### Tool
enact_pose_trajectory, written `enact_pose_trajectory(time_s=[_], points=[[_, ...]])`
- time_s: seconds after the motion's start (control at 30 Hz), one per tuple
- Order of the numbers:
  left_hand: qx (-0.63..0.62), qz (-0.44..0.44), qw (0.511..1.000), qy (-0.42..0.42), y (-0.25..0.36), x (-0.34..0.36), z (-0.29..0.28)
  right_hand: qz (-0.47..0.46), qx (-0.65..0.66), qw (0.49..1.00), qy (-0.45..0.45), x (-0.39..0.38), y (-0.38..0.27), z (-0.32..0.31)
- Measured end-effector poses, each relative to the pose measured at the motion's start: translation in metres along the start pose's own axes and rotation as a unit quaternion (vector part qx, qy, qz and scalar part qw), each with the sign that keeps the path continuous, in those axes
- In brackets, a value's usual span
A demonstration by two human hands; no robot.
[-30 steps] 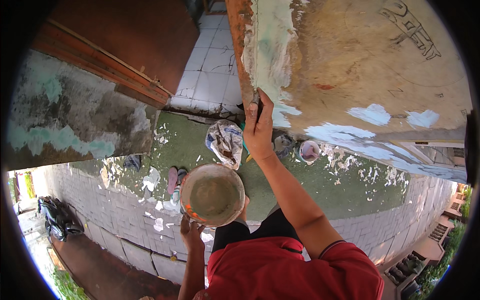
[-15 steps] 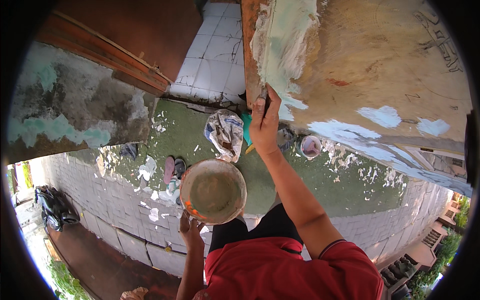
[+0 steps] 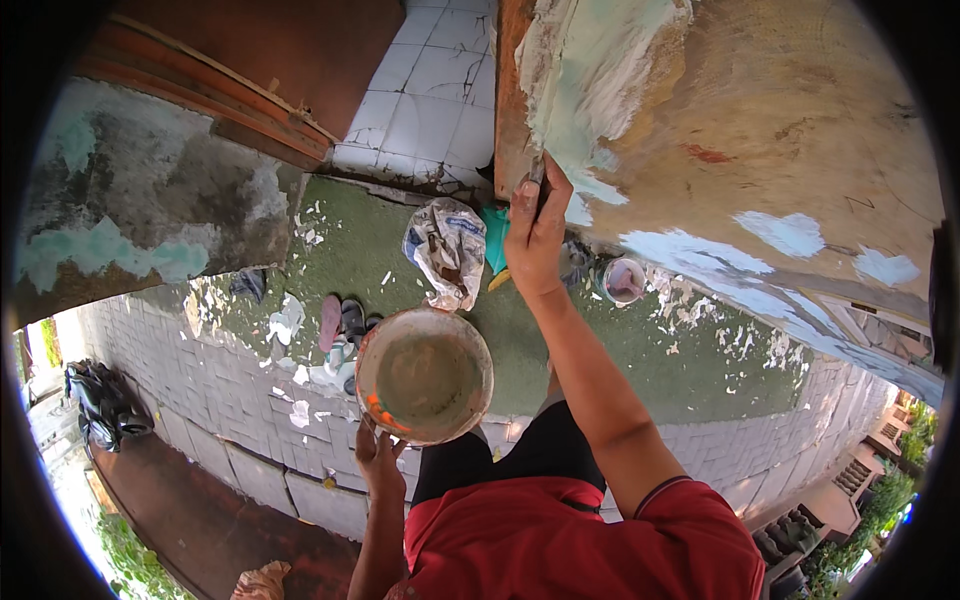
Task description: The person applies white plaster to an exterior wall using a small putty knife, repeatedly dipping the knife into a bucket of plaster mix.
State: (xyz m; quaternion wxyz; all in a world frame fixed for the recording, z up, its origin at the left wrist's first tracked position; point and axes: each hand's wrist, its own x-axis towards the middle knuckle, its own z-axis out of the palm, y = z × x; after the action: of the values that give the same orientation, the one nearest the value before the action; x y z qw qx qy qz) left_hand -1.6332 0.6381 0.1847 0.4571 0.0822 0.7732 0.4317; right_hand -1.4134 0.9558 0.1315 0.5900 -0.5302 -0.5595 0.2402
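Observation:
My left hand (image 3: pixel 378 460) grips the lower left rim of a round, worn bowl (image 3: pixel 425 375), with its open top facing up. Greyish residue coats the inside, and orange marks show near my fingers. Up at the wall's corner, my right hand (image 3: pixel 535 235) is closed around a thin grey putty knife (image 3: pixel 539 172), mostly hidden by the fingers. Its tip is by the pale green and white filler (image 3: pixel 585 90) smeared on the tan wall (image 3: pixel 760 100), beside the brown door frame (image 3: pixel 513 110).
Below the wall stand a crumpled white sack (image 3: pixel 447 250) and a small tub (image 3: pixel 623 281). Shoes (image 3: pixel 345 320) and paint flakes (image 3: pixel 287 318) lie on the green floor (image 3: pixel 350 240). A patchy grey low wall (image 3: pixel 150 190) juts in from the left. Dark bags (image 3: pixel 100 405) sit farther left.
The view has shifted slightly, so the wall appears farther right. My right hand is a little higher at the wall's corner, its hold unchanged. The bowl stays in my left hand.

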Motion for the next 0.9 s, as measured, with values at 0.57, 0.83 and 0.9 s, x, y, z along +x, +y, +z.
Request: enact_pose_trajectory(time_s=[0.57, 0.83, 0.9], points=[[0.010, -0.002, 1.000, -0.023, -0.016, 0.015, -0.002, 0.014, 0.058, 0.998, 0.014, 0.003, 0.013, 0.014], [0.028, -0.010, 0.999, -0.021, -0.014, 0.018, 0.004, 0.012, 0.066, 0.997, 0.022, 0.001, 0.031, 0.019], [0.031, -0.005, 0.999, -0.030, -0.017, 0.020, 0.003, 0.026, 0.068, 0.997, 0.009, -0.001, 0.033, 0.019]])
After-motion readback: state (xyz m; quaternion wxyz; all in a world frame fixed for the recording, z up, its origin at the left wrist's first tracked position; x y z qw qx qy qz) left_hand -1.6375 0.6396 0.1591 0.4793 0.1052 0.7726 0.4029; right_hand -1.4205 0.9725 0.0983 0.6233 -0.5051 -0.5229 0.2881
